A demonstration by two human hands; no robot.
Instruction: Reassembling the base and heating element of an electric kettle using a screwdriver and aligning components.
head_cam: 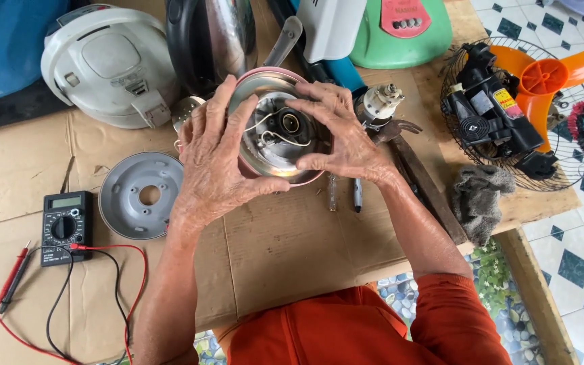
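At the far left of the worktop (pixel 285 263) lies my multimeter (pixel 66 226), its red and black leads (pixel 113 284) trailing over the cardboard. Beside it sits a grey round cover plate (pixel 130 203), well apart from what I hold, and behind that a white rice cooker (pixel 106 64).

My left hand (pixel 211 159) is closed around the left rim of the kettle base (pixel 272 145), a round metal pan with a pink edge, turned up so its inside faces me. It is held just above the middle of the worktop, in front of the steel kettle body (pixel 221 37). In its well I see a dark round socket (pixel 290 123) and white wires (pixel 265 132) looping round it.

My right hand (pixel 343 135) grips the right rim, thumb and forefinger pinched in toward the socket. I judge I am at the inspecting stage: base opened, connector being checked or seated. The next move would call for a steady left grip and fine fingertip work, without tugging the thin wires.

To the right lie a small motor (pixel 381 103), a pen (pixel 357 196), a grey rag (pixel 478 199), and a stripped fan (pixel 508 111) with orange blades.
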